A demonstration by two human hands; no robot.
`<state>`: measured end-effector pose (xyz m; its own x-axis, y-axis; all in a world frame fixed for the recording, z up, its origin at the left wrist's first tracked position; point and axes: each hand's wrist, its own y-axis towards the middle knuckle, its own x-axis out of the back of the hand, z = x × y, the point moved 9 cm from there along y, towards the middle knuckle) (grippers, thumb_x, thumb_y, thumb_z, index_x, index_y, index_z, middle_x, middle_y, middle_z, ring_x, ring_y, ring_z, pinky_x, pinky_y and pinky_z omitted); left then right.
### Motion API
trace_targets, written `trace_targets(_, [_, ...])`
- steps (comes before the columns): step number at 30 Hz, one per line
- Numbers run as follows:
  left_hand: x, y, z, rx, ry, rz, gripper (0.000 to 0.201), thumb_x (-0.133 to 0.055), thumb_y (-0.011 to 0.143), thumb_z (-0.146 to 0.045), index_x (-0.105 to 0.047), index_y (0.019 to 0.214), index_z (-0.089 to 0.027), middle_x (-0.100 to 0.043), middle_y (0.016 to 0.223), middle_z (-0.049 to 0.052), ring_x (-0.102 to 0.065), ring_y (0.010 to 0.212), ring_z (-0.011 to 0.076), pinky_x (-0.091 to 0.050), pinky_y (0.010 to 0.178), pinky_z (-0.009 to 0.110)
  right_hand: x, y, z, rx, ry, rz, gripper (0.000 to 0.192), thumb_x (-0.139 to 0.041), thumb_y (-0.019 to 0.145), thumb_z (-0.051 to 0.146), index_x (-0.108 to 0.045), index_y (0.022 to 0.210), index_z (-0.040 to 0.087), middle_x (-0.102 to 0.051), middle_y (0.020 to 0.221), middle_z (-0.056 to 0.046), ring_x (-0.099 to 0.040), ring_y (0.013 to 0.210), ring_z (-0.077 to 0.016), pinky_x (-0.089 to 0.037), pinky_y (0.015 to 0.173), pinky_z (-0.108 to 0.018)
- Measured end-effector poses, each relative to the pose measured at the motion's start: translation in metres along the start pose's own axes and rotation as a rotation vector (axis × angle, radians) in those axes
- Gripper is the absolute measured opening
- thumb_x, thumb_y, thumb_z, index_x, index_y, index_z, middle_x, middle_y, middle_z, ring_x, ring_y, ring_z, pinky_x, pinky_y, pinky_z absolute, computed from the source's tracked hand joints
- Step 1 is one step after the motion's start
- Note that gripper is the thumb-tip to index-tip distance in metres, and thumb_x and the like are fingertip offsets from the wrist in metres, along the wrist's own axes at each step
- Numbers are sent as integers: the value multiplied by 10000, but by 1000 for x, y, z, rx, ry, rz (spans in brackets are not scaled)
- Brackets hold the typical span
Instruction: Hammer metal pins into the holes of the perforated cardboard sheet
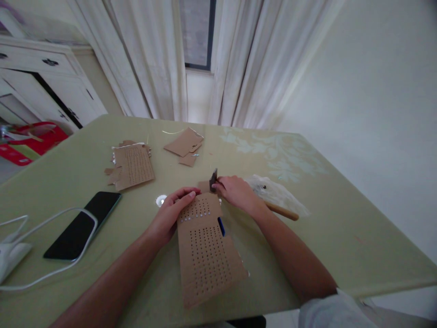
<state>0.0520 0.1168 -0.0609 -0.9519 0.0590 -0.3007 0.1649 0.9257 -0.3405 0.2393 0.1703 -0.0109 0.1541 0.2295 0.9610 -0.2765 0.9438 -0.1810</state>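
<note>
A piece of brown cardboard (208, 255) with rows of small punched holes lies in front of me, its near end close to the table's front edge. My left hand (172, 209) grips its upper left edge, thumb on top. Beyond the far end of the cardboard, my right hand (237, 193) is closed around a hammer close to its dark metal head (213, 180). The hammer's wooden handle (283, 211) sticks out to the right behind my wrist. Something blue (221, 226) shows through a notch in the cardboard's right edge. The right fingertips are partly hidden.
A crumpled clear plastic bag (273, 193) lies right of my right hand. More punched cardboard (134, 166) and plain cardboard scraps (184, 142) lie farther back. At left are a black phone (82, 225) and a white cable (51, 275). The table (341, 241) meets a wall at right.
</note>
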Motion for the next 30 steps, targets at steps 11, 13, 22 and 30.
trace_targets(11, [-7, 6, -18, -62, 105, 284, 644, -1046, 684, -478, -822, 1220, -198, -826, 1241, 130, -791, 1013, 280, -620, 852, 354, -2, 5, -1, 6, 24, -42, 329, -738, 1104, 423, -737, 1330, 184, -755, 1335, -108, -757, 1155, -285, -643, 1007, -519])
trace_targets(13, [-10, 7, -16, -64, 96, 338, 689, -1057, 663, -444, -807, 1255, -195, -822, 1276, 147, -795, 1071, 308, -631, 903, 384, -4, 3, 0, -4, 18, -61, 344, -745, 1100, 417, -728, 1354, 186, -744, 1363, -113, -751, 1177, -293, -640, 1015, -527])
trace_targets(22, [-21, 13, -3, -51, 89, 481, 656, -1058, 662, -368, -791, 1232, -184, -856, 1180, 139, -820, 1064, 320, -614, 949, 412, -9, 3, -7, -101, -11, -138, 368, -753, 1094, 404, -709, 1397, 199, -720, 1410, -120, -743, 1188, -296, -648, 1002, -518])
trace_targets(30, [-34, 13, -8, -131, 45, 550, 559, -1000, 742, -370, -819, 1233, -172, -862, 1170, 155, -817, 1078, 339, -603, 940, 399, -2, -13, -16, -218, -67, -262, 405, -751, 1095, 405, -686, 1437, 199, -710, 1425, -125, -744, 1183, -299, -654, 990, -519])
